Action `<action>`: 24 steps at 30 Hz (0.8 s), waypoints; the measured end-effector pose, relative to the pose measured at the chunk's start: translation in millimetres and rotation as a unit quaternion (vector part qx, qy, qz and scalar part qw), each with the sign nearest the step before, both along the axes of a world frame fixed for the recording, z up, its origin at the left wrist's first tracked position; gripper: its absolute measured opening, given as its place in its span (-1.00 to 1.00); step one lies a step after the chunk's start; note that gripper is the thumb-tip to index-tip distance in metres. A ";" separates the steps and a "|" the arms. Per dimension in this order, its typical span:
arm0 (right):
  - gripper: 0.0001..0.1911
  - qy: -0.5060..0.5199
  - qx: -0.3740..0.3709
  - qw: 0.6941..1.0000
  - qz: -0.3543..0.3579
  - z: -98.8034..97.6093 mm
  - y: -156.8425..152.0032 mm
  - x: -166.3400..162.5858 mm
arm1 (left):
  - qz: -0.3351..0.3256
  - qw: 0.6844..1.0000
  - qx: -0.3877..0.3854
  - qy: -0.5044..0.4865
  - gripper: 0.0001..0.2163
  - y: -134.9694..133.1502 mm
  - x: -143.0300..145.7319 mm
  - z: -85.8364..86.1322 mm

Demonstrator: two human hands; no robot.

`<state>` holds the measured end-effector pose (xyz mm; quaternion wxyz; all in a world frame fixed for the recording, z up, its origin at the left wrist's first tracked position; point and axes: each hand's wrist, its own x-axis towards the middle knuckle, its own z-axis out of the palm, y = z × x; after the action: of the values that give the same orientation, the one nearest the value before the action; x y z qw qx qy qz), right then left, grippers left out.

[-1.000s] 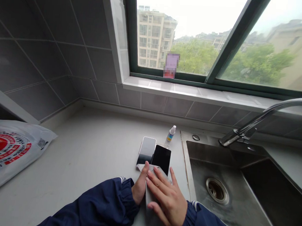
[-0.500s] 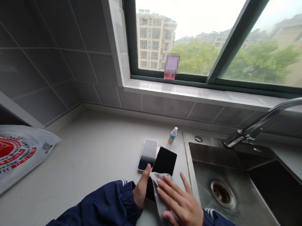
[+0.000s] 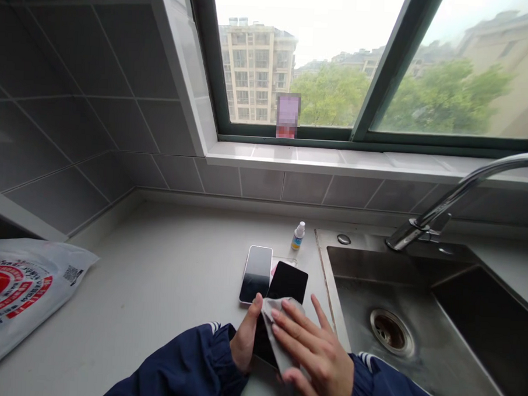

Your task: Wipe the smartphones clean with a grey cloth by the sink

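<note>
My left hand grips a black phone by its left edge, thumb along the side, its other fingers hidden beneath. The screen faces up. Over the phone's lower part lies a grey cloth, pressed down by my right hand with long, spread fingers, its thumb by the cloth's lower edge. Just beyond, a second phone with a pale frame lies face up on the counter. A small clear item with some pink shows partly behind the black phone. Farther back stands a small white spray bottle with a blue and yellow label.
To the right is a steel sink with a drain and a chrome faucet. A white plastic bag with red print lies at the left on the white counter. A tiled wall and window sill bound the back.
The camera view has shifted slightly to the right. My right hand and the cloth have moved a little up the phone's screen; my left hand keeps its hold.
</note>
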<state>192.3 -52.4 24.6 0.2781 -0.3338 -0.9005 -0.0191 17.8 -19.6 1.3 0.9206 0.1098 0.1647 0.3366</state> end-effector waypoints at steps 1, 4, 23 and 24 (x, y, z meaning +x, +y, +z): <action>-0.46 0.001 0.002 1.000 0.017 1.3 -2.8 -1.6 | -0.007 1.000 -0.023 -0.006 -0.37 -0.6 0.3 -0.4; -0.50 0.003 0.005 1.000 0.030 3.0 -3.1 -0.1 | -0.023 0.999 -0.027 -0.018 -0.38 -0.4 -0.1 0.0; -0.50 0.026 -0.024 0.997 -0.064 -10.4 13.5 21.5 | -0.156 0.980 0.116 0.049 -0.13 7.7 -9.3 2.3; -0.51 0.025 -0.025 0.997 -0.064 -9.7 12.6 20.6 | -0.160 0.981 0.109 0.034 -0.14 7.5 -8.8 2.3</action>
<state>212.9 -39.7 14.9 0.2908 -0.3978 -0.8702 -0.0062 9.0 -12.1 3.6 0.9389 0.2459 0.1384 0.1972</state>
